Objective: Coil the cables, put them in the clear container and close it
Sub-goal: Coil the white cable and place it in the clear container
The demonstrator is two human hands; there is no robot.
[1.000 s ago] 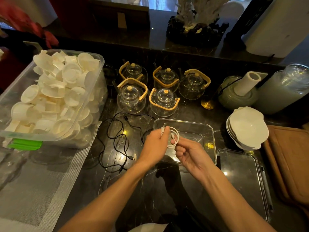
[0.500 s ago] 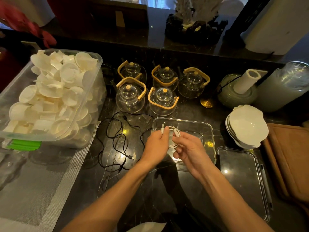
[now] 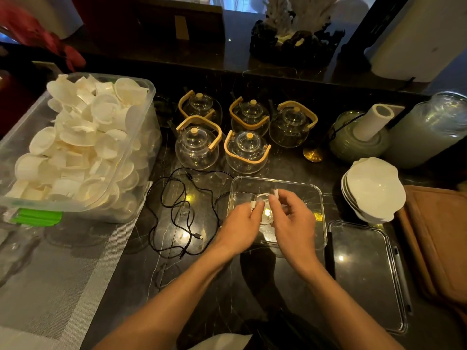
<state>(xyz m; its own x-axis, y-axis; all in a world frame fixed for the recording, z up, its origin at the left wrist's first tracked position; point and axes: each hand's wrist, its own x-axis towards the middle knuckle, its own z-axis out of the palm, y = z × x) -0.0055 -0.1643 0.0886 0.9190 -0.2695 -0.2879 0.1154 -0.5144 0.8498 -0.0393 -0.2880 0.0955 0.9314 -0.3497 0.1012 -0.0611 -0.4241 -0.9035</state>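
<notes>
Head view of a dark marble counter (image 3: 126,274). Both hands work over the clear container (image 3: 319,198), which stands open near the middle of the counter. The left hand (image 3: 238,229) pinches one connector end of the white cable (image 3: 261,198); the right hand (image 3: 293,223) pinches the other end between thumb and fingertips, so each grip is narrow and closed on the cable. The cable forms a small coil held just above the container's floor, partly hidden by the fingers. The black cable (image 3: 177,210) lies loose and uncoiled on the counter, just beside the container's left wall. The clear lid (image 3: 366,274) lies flat on the counter to the container's right, its edge just beside it. Toward the far edge stand five glass teapots (image 3: 247,152) with wooden handles. A large plastic bin of white cups (image 3: 75,147) occupies the left side; a stack of white bowls (image 3: 374,190) sits to the right, beside a wooden board (image 3: 439,243).
</notes>
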